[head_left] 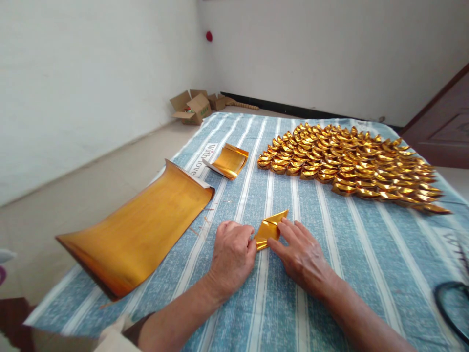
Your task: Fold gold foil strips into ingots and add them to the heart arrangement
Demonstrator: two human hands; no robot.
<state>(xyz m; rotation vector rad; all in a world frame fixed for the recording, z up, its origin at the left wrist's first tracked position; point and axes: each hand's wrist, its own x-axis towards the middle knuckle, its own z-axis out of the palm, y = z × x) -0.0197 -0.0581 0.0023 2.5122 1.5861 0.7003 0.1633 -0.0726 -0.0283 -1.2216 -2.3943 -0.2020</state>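
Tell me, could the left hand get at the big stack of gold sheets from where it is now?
Probably yes. The left hand rests on the folded gold piece, and the big stack of gold sheets lies just to its left on the striped cloth, with nothing between them.

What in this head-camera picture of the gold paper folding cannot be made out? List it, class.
- Head view: left hand fingertips, curled under, hide its grip on the folded gold piece.
- Cardboard boxes: contents too small.
- Printed cloth lettering: partly covered by the gold sheets.
- Black loop: cut off by the right edge.

Sheet stack point(139, 230) left; folded pieces point(351, 164) behind, right.
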